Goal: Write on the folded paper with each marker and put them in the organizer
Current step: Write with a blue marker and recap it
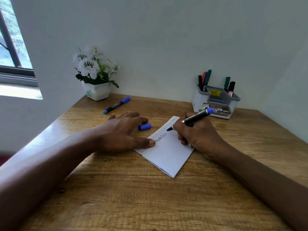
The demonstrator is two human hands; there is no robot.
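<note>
Right hand [198,135] grips blue marker [195,117], tip on folded paper [168,155], barrel slanting toward organizer [215,102] beyond paper; left hand [120,132] flat, thumb pinning paper edge; cap [144,126] left of paper, nearer left hand.

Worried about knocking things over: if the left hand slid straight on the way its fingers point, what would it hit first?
Probably the blue cap, lying just off the left hand's fingertips; past it, the paper's far corner. Depth is hard to judge.

Right hand [198,135] grips blue marker [191,120], tip on folded paper [168,152]; left hand [123,132] lies flat, thumb pressing the paper's edge.
</note>
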